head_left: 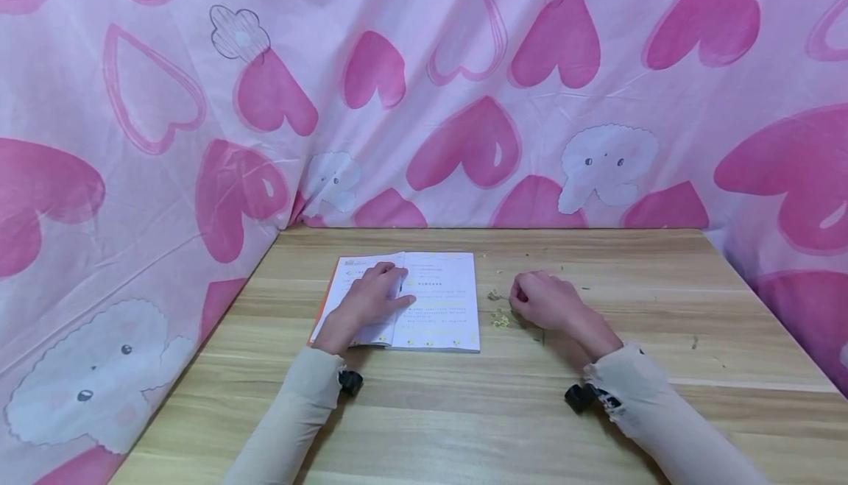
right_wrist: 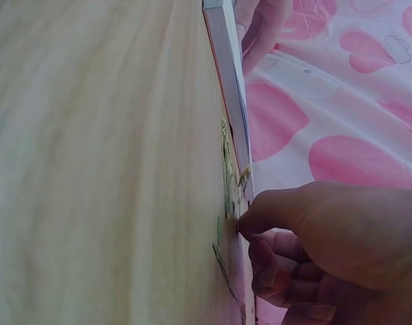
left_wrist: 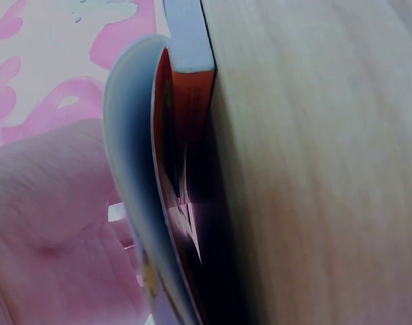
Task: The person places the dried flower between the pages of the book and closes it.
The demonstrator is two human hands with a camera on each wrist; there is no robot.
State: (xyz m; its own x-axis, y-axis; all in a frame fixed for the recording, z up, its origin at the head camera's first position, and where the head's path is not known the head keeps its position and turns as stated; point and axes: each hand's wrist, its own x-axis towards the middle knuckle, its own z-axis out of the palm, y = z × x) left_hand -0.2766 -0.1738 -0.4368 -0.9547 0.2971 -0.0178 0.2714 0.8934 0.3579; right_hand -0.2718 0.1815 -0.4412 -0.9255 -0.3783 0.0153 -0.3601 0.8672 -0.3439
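Note:
An open book with printed white pages lies on the table. My left hand rests over its left page and the fold, fingers and thumb spread. Up close in the left wrist view, the palm is beside a curved page edge. To the right of the book, my right hand pinches a small dried flower sprig by its stem, between thumb and forefinger. The sprig's yellowish head sticks out past the fingertips. Another dried yellow sprig lies on the table just below it.
Bits of stem and small plant scraps are scattered on the wooden table, mostly around the right hand. A pink heart-patterned cloth hangs behind the table and along both sides.

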